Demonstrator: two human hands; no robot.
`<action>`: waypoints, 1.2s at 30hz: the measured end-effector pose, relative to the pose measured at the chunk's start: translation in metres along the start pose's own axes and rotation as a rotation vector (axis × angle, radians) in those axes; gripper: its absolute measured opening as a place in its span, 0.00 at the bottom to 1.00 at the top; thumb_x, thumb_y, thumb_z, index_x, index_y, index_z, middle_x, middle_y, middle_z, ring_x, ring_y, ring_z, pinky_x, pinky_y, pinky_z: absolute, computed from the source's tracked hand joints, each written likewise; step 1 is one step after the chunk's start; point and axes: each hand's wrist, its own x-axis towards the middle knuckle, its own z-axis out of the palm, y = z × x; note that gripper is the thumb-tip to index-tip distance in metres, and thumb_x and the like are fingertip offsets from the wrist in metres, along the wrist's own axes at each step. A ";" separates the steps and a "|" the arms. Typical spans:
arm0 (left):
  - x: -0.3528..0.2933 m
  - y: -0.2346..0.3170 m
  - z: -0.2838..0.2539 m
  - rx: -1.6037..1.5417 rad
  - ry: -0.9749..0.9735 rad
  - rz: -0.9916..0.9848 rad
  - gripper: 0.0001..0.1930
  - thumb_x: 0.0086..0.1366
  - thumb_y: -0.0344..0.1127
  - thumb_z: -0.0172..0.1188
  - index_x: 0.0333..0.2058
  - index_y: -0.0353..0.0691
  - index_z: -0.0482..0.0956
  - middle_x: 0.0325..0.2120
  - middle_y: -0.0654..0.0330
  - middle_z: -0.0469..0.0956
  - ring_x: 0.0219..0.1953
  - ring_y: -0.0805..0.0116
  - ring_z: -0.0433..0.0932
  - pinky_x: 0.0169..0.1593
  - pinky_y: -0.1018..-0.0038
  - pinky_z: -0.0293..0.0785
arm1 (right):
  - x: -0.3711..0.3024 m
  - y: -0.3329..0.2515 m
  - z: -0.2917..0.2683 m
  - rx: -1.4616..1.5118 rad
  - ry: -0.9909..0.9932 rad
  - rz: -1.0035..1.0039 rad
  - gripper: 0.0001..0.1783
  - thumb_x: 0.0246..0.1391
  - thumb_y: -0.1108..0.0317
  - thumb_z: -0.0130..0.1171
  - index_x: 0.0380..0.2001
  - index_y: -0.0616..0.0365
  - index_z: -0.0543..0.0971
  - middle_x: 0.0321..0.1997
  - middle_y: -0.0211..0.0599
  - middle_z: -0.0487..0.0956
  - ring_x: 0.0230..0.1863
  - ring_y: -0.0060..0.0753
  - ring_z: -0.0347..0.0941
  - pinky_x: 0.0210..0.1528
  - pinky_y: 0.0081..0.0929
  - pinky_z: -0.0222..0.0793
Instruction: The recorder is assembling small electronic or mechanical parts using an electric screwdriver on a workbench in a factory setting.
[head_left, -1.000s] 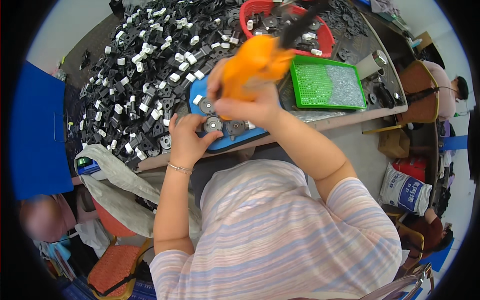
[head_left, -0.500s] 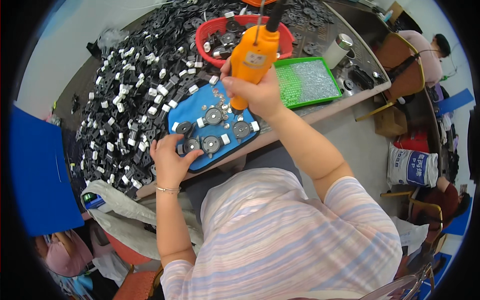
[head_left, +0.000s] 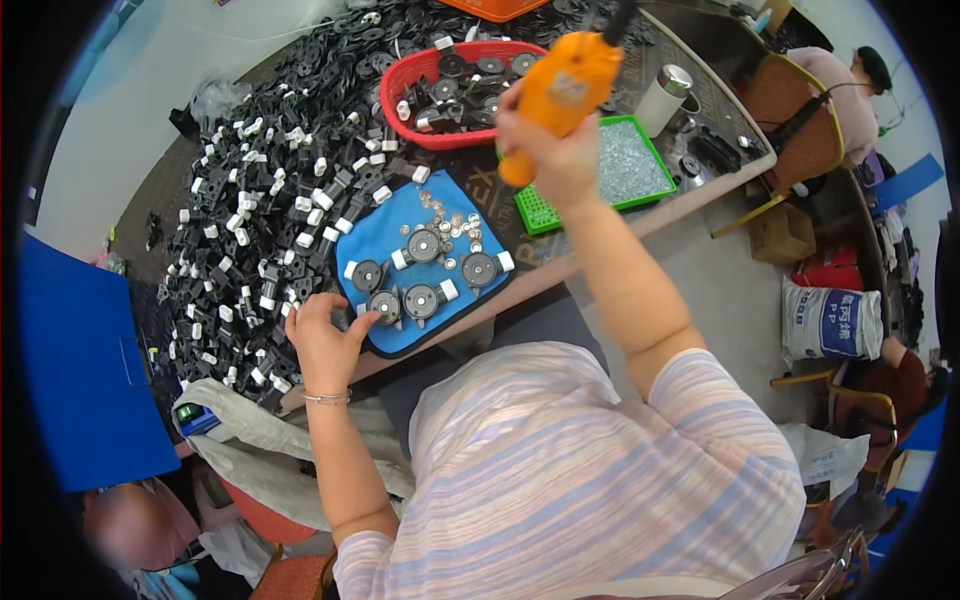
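Note:
My right hand [head_left: 555,155] is closed round an orange electric screwdriver [head_left: 572,85], blurred by motion, its lower end above the near left part of the green tray [head_left: 541,216]. Lots of small silvery pieces [head_left: 632,165] lie in that tray. On a blue cloth mat [head_left: 390,225] sit several black round plastic parts, some showing a white block. My left hand [head_left: 325,340] grips the part at the mat's left edge, a black round part [head_left: 384,307], thumb on its rim; its far side is hidden. Small silver discs [head_left: 440,222] are scattered on the mat.
A large heap of black parts with white blocks [head_left: 265,200] covers the table's left. Behind the mat stands a red basket [head_left: 395,95] of round parts. A white flask [head_left: 664,100] is at the right. Other people sit farther off.
My right hand has carried the screwdriver from over the mat rightward to the green tray. My left hand has shifted slightly left and down, still at the same part.

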 end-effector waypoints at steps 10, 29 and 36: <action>0.018 -0.004 0.014 -0.118 0.044 0.037 0.19 0.42 0.36 0.70 0.32 0.37 0.75 0.32 0.57 0.76 0.36 0.55 0.73 0.45 0.66 0.65 | -0.003 0.023 -0.037 -0.197 0.105 -0.087 0.11 0.42 0.78 0.61 0.32 0.63 0.73 0.27 0.31 0.75 0.23 0.21 0.72 0.26 0.18 0.68; 0.032 -0.005 0.025 -0.224 -0.003 0.082 0.22 0.42 0.32 0.69 0.39 0.36 0.77 0.38 0.53 0.77 0.41 0.54 0.73 0.47 0.65 0.68 | 0.001 0.037 -0.046 -0.156 0.065 -0.075 0.16 0.41 0.77 0.63 0.36 0.62 0.73 0.32 0.31 0.77 0.34 0.21 0.74 0.38 0.20 0.70; 0.030 -0.007 0.020 -0.248 0.003 0.047 0.23 0.41 0.33 0.70 0.40 0.35 0.77 0.36 0.52 0.77 0.39 0.54 0.74 0.45 0.67 0.69 | 0.004 0.037 -0.044 -0.226 0.060 -0.123 0.12 0.43 0.80 0.61 0.32 0.61 0.72 0.26 0.30 0.74 0.22 0.21 0.71 0.25 0.18 0.67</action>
